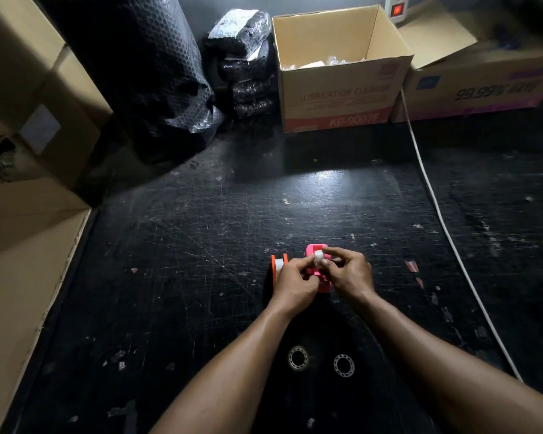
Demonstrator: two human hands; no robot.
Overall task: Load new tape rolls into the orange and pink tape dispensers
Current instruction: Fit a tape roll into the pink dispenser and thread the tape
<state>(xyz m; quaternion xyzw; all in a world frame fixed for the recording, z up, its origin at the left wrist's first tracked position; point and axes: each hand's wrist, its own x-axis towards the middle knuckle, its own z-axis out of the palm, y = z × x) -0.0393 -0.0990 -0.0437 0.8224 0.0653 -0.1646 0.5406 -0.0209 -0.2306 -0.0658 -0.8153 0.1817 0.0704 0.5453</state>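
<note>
The pink dispenser [314, 249] stands on the black mat, mostly hidden behind my fingers. Just left of it is the orange dispenser [277, 264], with something white between its side walls. My right hand [348, 272] pinches a small white tape roll [319, 257] right over the pink dispenser. My left hand [293, 281] meets it from the left, fingertips closed at the roll's edge; whether they grip the roll or its loose end is hidden.
Two ring-shaped tape rolls [298, 357] [344, 365] lie on the mat between my forearms. An open cardboard box [339, 98] and a second box [480, 86] stand at the back, black wrapped bundles [157, 76] back left, cardboard [22, 245] along the left, a white cable [436, 202] on the right.
</note>
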